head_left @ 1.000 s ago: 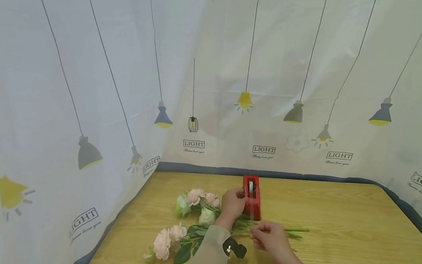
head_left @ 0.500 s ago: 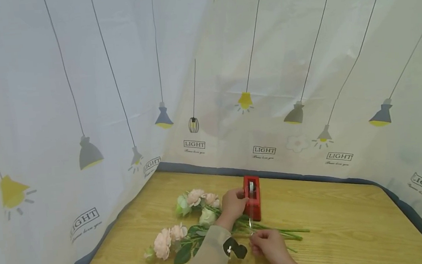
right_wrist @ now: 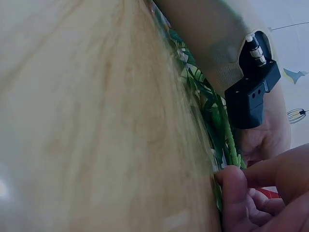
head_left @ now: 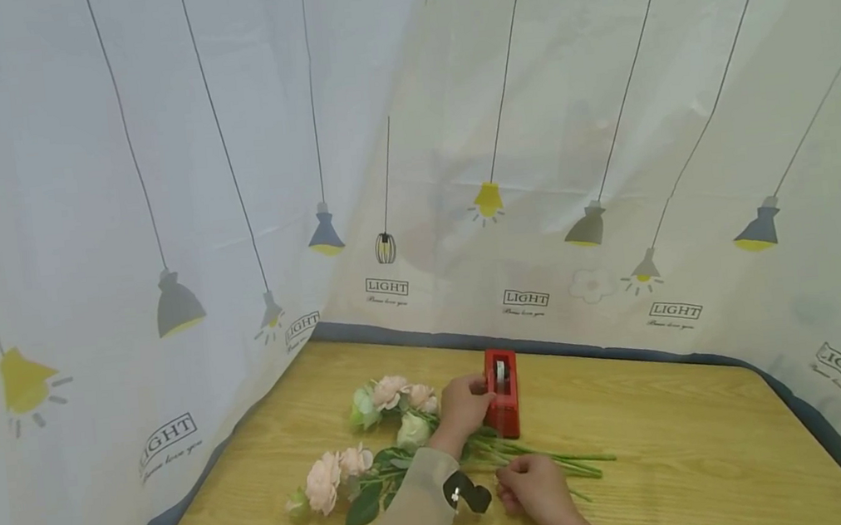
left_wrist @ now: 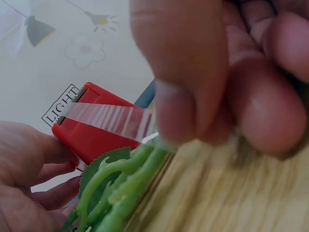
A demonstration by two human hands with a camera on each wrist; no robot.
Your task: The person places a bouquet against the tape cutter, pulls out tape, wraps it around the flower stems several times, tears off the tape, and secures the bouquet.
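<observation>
My left hand (head_left: pixel 465 413) grips the left side of a red tape dispenser (head_left: pixel 508 423) that stands near the back of the table. From its toothed edge a strip of clear tape (left_wrist: pixel 108 118) stretches across, over green flower stems. My right hand (head_left: pixel 538 490) pinches the tape's free end between thumb and index finger, low over the table and nearer to me. Artificial flowers lie to the left, with pale pink blooms (head_left: pixel 324 483) and a cream rose (head_left: pixel 412 432). Their stems (head_left: pixel 587 465) pass beneath the tape and stick out to the right of my hand.
The wooden table (head_left: pixel 706 438) backs onto a white curtain (head_left: pixel 606 154) printed with hanging lamps. A black wrist camera (head_left: pixel 467 493) sits on my left forearm, close above the flower leaves (head_left: pixel 365 505).
My right hand has drawn back slightly toward me, pulling the tape out a bit longer. My left hand, the dispenser and the flowers stay in place.
</observation>
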